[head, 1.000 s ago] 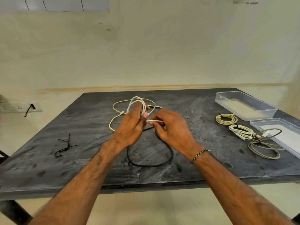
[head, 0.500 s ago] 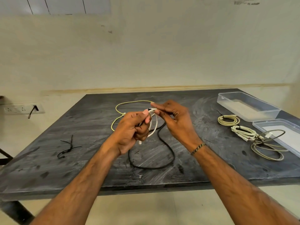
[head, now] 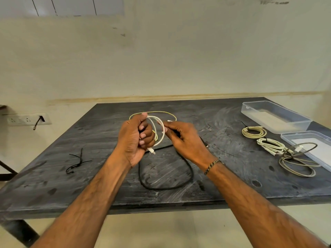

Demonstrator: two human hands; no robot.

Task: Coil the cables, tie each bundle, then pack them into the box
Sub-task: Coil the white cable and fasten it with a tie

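My left hand [head: 134, 138] grips a small coil of white cable [head: 160, 129] above the middle of the dark table [head: 53, 185]; a plug end hangs below the fist. My right hand [head: 180, 138] pinches the same white cable at the coil's right side. A yellow-green cable [head: 161, 112] lies looped behind the hands. A black cable [head: 186, 181] lies in a loose loop under them. At the right, a tied beige coil [head: 254, 131], a tied white coil [head: 270, 145] and a loose grey coil [head: 297, 164] lie beside the clear box [head: 275, 117].
The box's clear lid [head: 311, 145] lies at the table's right edge, near the grey coil. Black ties [head: 78, 162] lie on the left part of the table. A wall socket with a plug [head: 26, 119] sits at the far left.
The white cable has been gathered from a wider loop into a small coil in my left fist. My right hand has shifted along the cable to the coil's right side.
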